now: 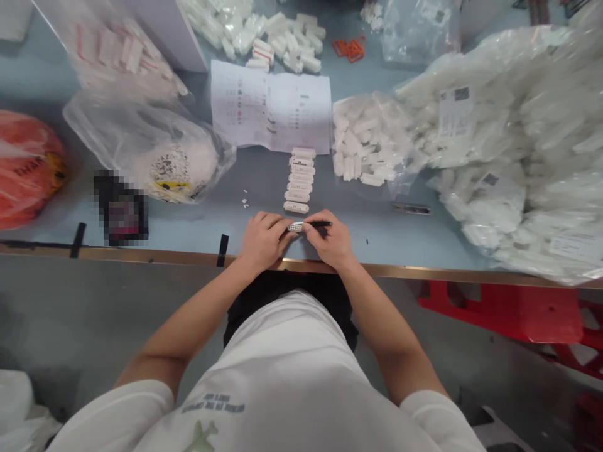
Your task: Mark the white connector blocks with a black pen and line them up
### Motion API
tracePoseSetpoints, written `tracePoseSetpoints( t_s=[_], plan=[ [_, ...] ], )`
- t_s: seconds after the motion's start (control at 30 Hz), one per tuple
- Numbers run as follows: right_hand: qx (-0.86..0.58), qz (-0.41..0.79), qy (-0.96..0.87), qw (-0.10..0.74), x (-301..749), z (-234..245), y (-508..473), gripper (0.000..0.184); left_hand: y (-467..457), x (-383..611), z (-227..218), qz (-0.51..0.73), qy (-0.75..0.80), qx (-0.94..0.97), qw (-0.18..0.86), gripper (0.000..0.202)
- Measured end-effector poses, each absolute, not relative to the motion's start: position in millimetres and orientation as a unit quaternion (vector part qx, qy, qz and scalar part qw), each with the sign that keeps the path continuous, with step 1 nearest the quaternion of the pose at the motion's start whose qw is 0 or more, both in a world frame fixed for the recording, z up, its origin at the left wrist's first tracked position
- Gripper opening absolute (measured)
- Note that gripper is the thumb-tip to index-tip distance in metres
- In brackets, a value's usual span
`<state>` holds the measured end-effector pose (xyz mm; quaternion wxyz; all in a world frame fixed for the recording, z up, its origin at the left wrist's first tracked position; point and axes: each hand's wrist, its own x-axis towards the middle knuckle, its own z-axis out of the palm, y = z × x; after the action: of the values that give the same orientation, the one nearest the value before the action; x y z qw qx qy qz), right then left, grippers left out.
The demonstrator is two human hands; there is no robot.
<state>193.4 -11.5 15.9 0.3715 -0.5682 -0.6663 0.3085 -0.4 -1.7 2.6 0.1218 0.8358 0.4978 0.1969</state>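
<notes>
So, below the printed sheet (271,105), the left hand (264,242) and right hand (331,240) meet over a small white plastic piece (296,226), which sits between them just above the table edge (141,255). The left fingers (277,225) are curled and pressed together, gripping the piece's left end. The right thumb and forefinger (309,230) pinch a thin black pen-like tool (321,223), whose tip runs in toward the piece. The fingers hide that tip and much of the piece, so the exact contact can't be made out.

A neat column of similar white pieces (298,179) runs down from the sheet's lower edge and stops just short of the hands. A few white crumbs (245,203) lie left of that column. Right of the sheet, a clear bag of white pieces (367,141) sits against much larger stuffed bags (513,150), which are cut off by the frame. Left of it are a clear bag (151,150), a blurred dark object (121,208) and an orange-red bag (26,166), cut off at the frame edge. Loose white pieces (277,41) lie beyond the sheet. Bare blue-grey table (264,176) leaves some open room around the hands, with the edge close in front of them.
</notes>
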Motion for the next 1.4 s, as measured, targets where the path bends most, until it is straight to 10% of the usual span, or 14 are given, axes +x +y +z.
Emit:
tracePoseSetpoints(
  t_s=[1.4],
  plan=[
    [-0.538,0.216,-0.772,0.259,184,7,-4,0.032,-1,0,6,0.181,0.489,0.842,0.138,0.033]
  ],
)
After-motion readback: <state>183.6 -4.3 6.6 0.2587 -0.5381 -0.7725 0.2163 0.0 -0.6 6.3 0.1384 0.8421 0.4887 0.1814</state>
